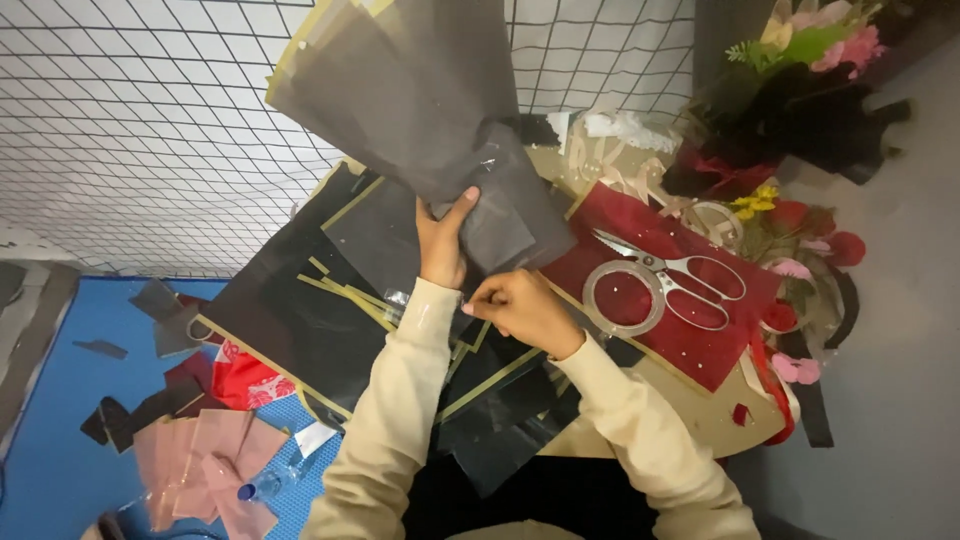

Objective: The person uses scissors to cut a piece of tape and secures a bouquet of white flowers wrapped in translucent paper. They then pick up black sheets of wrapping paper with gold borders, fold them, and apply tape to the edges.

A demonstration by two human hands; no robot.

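Observation:
My left hand [441, 243] grips the narrow base of a cone of dark grey wrapping sheets [410, 90] with gold edges, which fans upward to the top of the view. My right hand [520, 308] is pinched at the lower edge of that bundle, fingertips closed on something small and clear that I cannot make out. Under both hands lie black sheets with gold borders [300, 300] spread over a tan table [700, 410].
Scissors [665, 275] and a clear tape roll [622, 297] rest on a red sheet [690, 340] to the right. Artificial flowers [800, 50] crowd the back right. A wire grid [130, 120] stands behind. Pink paper pieces [205, 450] and scraps lie on a blue mat [60, 400].

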